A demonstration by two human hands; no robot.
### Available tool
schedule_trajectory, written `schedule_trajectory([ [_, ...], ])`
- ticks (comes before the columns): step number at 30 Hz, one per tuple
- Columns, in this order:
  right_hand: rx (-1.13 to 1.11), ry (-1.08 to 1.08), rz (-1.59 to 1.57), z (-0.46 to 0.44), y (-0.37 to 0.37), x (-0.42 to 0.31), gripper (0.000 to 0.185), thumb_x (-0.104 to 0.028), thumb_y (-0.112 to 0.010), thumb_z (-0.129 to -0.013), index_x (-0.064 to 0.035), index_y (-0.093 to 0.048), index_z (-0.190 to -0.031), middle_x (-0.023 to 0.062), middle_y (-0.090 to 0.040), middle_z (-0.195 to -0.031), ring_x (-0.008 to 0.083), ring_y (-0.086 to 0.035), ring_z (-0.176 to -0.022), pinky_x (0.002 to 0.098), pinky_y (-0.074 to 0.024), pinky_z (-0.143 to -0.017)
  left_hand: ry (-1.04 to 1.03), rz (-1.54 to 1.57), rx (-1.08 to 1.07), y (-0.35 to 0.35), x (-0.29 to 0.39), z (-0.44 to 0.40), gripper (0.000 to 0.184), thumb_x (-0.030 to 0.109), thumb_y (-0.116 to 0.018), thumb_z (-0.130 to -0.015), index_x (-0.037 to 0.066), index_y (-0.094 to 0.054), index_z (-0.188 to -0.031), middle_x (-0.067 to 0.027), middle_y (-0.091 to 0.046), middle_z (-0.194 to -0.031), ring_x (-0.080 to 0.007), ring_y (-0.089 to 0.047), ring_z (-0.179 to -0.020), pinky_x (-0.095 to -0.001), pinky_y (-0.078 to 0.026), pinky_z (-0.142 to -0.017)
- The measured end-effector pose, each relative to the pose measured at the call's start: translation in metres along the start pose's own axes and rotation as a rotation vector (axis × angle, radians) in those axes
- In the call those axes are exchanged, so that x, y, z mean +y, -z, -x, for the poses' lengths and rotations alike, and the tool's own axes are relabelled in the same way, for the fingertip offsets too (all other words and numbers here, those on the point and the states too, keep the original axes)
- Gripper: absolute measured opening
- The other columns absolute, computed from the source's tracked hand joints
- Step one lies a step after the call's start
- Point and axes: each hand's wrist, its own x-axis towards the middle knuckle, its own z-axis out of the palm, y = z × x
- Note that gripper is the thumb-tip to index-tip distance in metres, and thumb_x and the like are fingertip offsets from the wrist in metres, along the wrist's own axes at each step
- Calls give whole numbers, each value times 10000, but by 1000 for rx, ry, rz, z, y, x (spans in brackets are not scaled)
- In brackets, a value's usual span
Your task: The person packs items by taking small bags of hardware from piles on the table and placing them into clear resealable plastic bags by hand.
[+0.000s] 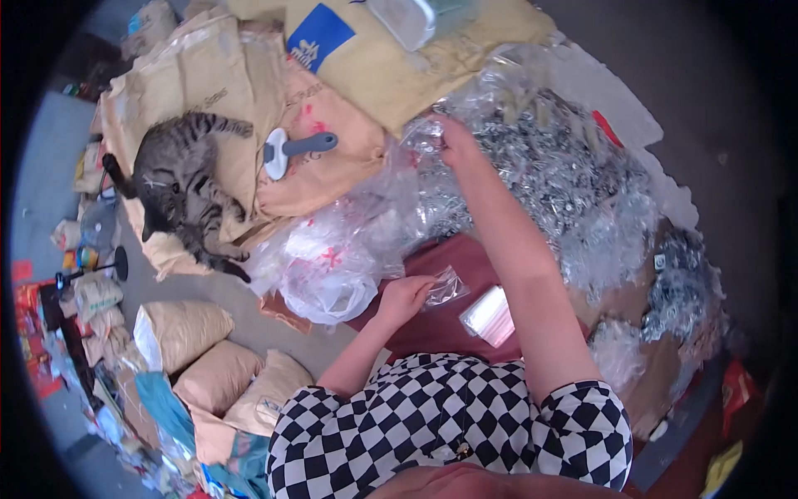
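My left hand pinches a small clear plastic bag above a dark red cloth in front of me. A stack of clear plastic bags lies on the cloth, under my right forearm. My right hand reaches far forward, its fingers closed on a clear plastic packet at the pile's edge; the fingertips are partly hidden. Beside that arm spreads a big heap of clear packets with small, shiny contents. A white plastic bag with red print sits left of the cloth.
A tabby cat lies on brown paper sacks at the left, near a grey-handled brush. A yellowish sack carries a clear plastic container. Several full sacks stand at lower left. More packets lie at right.
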Motion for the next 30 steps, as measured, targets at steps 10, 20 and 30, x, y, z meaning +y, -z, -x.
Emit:
schedule_trajectory([
  [10, 318, 141, 301, 200, 219, 61, 381, -227, -803, -834, 21, -644, -1075, 46, -679, -861, 122, -614, -659, 298, -454, -527, -60, -62, -23, -5, 5, -7, 156, 126, -650, -898, 77, -707, -1035, -134, -656, -861, -343, -657, -839, -446, -515, -713],
  [20, 420, 476, 707, 343, 289, 90, 207, -191, -758, -851, -42, -673, -966, -16, -610, -711, 90, -553, -611, 278, -428, -542, -279, -163, -152, -33, 47, -2, 222, 27, -582, -893, 54, -664, -1098, -170, -654, -1076, -387, -620, -1011, -473, -499, -880],
  [30, -35, 630, 1951, 398, 154, 88, 346, -83, -684, -757, -21, -666, -1097, 222, -695, -970, 405, -687, -859, 456, -541, -731, -524, -101, -144, -44, 101, 64, 143, 122, -651, -823, 92, -746, -926, -188, -544, -1337, -389, -499, -1245, -433, -473, -1017],
])
